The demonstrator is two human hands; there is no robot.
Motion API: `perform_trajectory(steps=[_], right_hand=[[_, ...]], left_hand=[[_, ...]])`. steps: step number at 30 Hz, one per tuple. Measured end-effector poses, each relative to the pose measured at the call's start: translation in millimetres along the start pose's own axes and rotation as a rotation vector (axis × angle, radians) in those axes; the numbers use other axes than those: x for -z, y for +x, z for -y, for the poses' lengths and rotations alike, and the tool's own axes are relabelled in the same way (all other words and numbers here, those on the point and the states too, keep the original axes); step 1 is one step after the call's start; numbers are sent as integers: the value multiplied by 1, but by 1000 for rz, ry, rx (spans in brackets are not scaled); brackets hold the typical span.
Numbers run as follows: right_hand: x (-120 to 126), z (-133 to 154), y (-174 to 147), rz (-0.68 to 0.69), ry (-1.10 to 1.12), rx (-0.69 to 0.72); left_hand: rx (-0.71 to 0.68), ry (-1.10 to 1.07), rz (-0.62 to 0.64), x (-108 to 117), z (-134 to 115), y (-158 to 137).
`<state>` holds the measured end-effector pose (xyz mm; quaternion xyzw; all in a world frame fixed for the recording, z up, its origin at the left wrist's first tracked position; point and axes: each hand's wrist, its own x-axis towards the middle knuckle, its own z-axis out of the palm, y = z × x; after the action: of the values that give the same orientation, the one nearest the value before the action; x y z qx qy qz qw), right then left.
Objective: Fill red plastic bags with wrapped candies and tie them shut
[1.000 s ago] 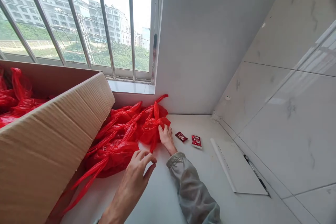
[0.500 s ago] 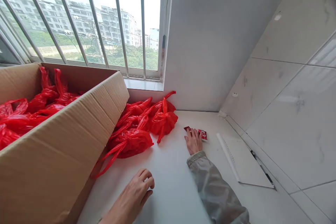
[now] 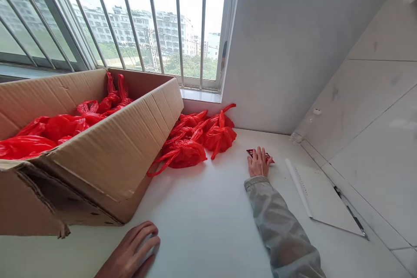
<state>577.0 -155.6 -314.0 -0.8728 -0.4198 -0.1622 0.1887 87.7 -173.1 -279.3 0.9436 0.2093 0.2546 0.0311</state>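
My right hand lies palm down with its fingers stretched out over small dark red packets on the white tabletop. Its palm and fingers cover most of them, so their number and print cannot be made out. Nearer to me, my left hand rests low over the table with loosely bent fingers, the thumb apart, and nothing visible in it. Several knotted red plastic bags lie in a heap between my right hand and the cardboard box.
More red bags fill the open box at left. To the right lie a white spiral notebook and a black pen beside the tiled wall. A clear bottle stands in the corner. A barred window is behind.
The view has shifted left, showing more of the box. My left hand has drawn back toward the near left edge. My right hand stays on the packets, now covering more of them.
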Motion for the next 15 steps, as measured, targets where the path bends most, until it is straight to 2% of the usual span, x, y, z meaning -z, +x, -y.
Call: perform_trajectory(steps=[7, 12, 15], right_hand=[[-1, 3, -4, 3, 33, 30], [-1, 5, -3, 29, 12, 92], [-1, 7, -2, 39, -15, 132]], left_hand=[[148, -104, 50, 10, -22, 13], [150, -45, 80, 15, -15, 15], [196, -40, 16, 12, -12, 14]])
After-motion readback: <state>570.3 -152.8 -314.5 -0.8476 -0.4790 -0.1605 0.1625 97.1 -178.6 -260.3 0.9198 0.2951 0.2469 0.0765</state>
